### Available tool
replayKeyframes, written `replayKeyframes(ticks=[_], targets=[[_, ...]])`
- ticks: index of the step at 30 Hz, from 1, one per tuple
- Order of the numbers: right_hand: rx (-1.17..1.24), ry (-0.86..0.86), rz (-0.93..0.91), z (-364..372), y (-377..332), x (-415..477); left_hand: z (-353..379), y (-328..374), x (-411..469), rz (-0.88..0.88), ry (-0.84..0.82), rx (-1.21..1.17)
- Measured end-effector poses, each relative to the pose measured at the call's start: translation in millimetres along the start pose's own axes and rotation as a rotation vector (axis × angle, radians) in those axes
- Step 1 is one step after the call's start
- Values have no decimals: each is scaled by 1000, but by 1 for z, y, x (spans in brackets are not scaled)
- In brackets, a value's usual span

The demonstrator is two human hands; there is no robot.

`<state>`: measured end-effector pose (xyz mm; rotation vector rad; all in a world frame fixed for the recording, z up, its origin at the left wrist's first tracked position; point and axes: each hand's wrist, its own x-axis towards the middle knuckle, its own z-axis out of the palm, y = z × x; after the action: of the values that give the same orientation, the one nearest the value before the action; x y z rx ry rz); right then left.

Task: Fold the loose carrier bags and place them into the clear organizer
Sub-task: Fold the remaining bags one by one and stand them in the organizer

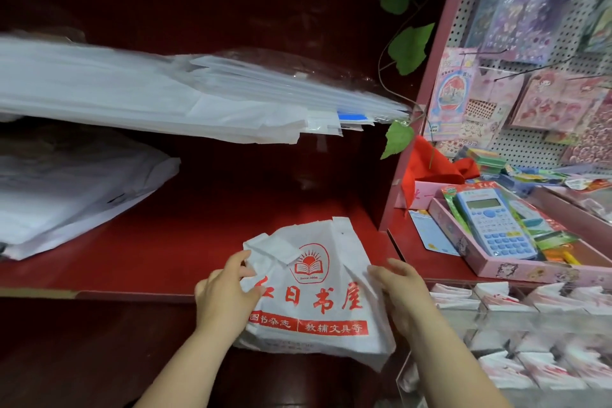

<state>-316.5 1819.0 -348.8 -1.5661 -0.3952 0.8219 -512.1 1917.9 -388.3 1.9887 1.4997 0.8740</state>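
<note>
**White plastic between both hands, organizer off to the right**

Furthest from the clear organizer (470,281) is your left hand (225,291). Its fingers and thumb are curled over the bag's left edge and pinch the plastic there. Next toward the organizer lies the carrier bag (318,301), white with red print. It rests flat on the red shelf (165,258), with its near end hanging over the shelf's front lip. Its long axis runs away from you, roughly along the organizer's left wall. The handles are at the far end, one of them turned over onto the printed face, and the bottom is at the near end. Your right hand (400,295) is on the side of the bag nearest the organizer, fingers curled onto the right edge and gripping it.

The bag sits just left of the organizer; whether its near corner touches the organizer's wall I cannot tell. The compartments hold folded bags (516,368), each much smaller than the one you hold, so I judge the folding is barely started. With a hand on each long edge, you are set to bring the sides inward across that axis. Once the bag is small enough, your right hand is the nearer one for the short carry into the organizer
</note>
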Motion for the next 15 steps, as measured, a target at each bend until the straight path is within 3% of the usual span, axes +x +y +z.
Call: replayKeyframes(ticks=[2,6,10,13,15], targets=[[74,-69,112,-1,-1,-4,0,0,3,-43,-55,-92],[-52,-184,154,3,3,-8,-2,-3,3,-87,-85,-150],[-338,-153,-3,3,5,-15,-7,-5,2,-77,-81,-200],[-390,-44,-145,-2,5,-17,-15,-7,0,-91,-41,-208],[-404,-22,-174,-8,5,-17,-21,-7,0,-110,-30,-79]])
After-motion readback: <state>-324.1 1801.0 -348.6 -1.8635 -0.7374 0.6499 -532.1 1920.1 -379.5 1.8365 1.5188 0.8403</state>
